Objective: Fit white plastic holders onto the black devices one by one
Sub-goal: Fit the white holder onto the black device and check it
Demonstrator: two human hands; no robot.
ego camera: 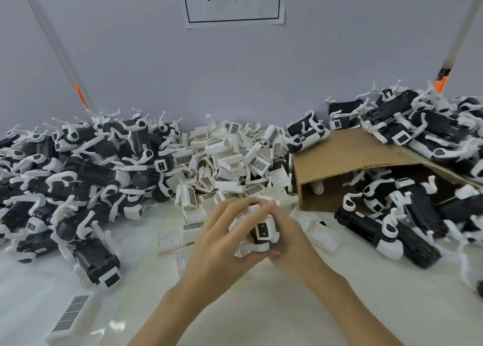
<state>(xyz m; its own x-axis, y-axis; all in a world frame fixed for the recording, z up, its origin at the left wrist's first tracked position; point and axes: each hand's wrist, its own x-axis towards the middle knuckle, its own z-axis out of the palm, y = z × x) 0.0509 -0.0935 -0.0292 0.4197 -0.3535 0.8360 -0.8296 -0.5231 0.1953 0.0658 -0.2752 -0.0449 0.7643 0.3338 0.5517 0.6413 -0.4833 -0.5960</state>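
Both hands meet over the near middle of the worktop, clamped on one device between them. The left hand wraps it from the left, fingers curled over its top and thumb underneath; the right hand closes on it from the right and below. The device's white end, with a small dark window, faces the camera. White plastic sits around it, probably the holder being pressed on, though the fingers hide the joint, so I cannot tell whether it is seated. Holding it up close between two grips likely gives force and a clear look at the fit.

Just behind the hands lies the pile of loose holders, within easy reach, with a few strays on the worktop beside the wrists. Devices fill the left heap; more spill from a tipped cardboard box at right. Which heap is finished I cannot say.

On the wall a paper sign shows two large characters, cut off at the top; they look like 装配. A part near the left edge carries a barcode label, too small to read.
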